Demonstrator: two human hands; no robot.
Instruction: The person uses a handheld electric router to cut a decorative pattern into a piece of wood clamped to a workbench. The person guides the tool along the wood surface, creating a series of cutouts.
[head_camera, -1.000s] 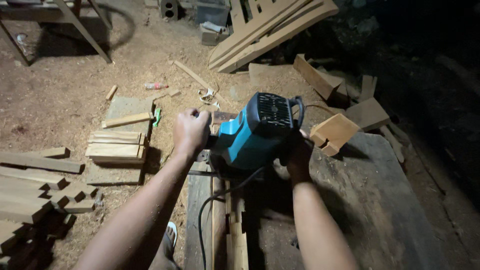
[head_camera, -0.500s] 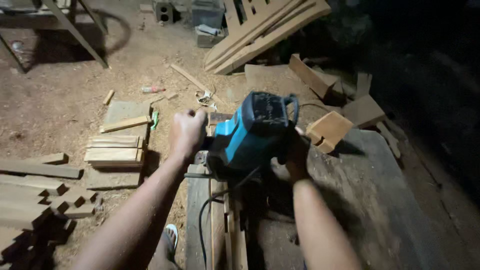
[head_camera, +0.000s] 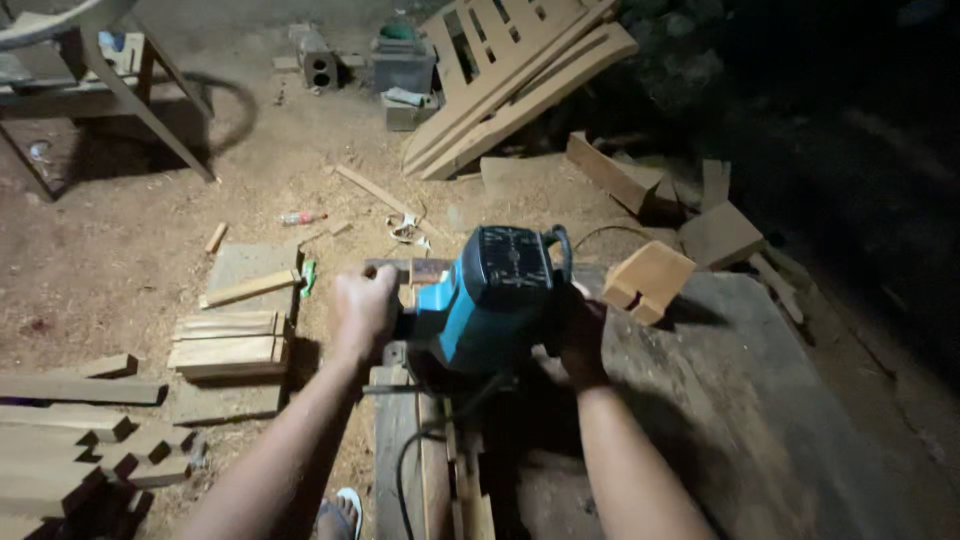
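Mid-frame, a blue power tool (head_camera: 490, 305) is gripped on both sides: left hand (head_camera: 365, 308) curled tight round its side handle, right hand (head_camera: 582, 330) wrapped round the shadowed far side.

We see a rough woodworking shop: sawdust-covered dirt floor (head_camera: 120, 270), stacked pale cut wooden blocks (head_camera: 228, 345), leaning long wooden planks (head_camera: 520, 90).
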